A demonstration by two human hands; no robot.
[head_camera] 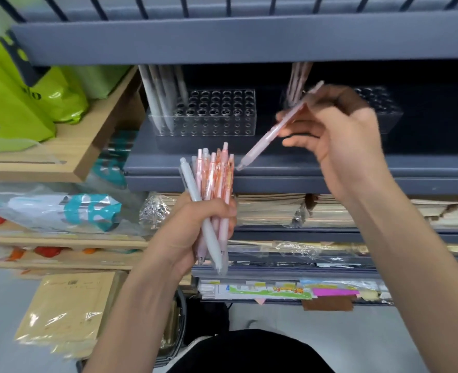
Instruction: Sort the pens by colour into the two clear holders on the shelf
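Note:
My left hand (195, 227) grips a bundle of pens (214, 179), mostly pink with one grey pen at the front, held upright below the shelf edge. My right hand (338, 130) pinches a single pink pen (265, 135), which slants with its tip down to the left. Two clear holders with rows of holes stand on the dark grey shelf. The left holder (217, 114) has several grey pens (160, 95) at its left end. The right holder (383, 109) is partly behind my right hand, with pink pens (299, 79) standing in its left end.
A grey shelf board (249, 44) hangs low over the holders. Green bags (21, 103) lie on a wooden shelf to the left. Stacks of paper goods in plastic wrap (276, 211) fill the shelves below. Packs of brown envelopes (69, 310) sit at the lower left.

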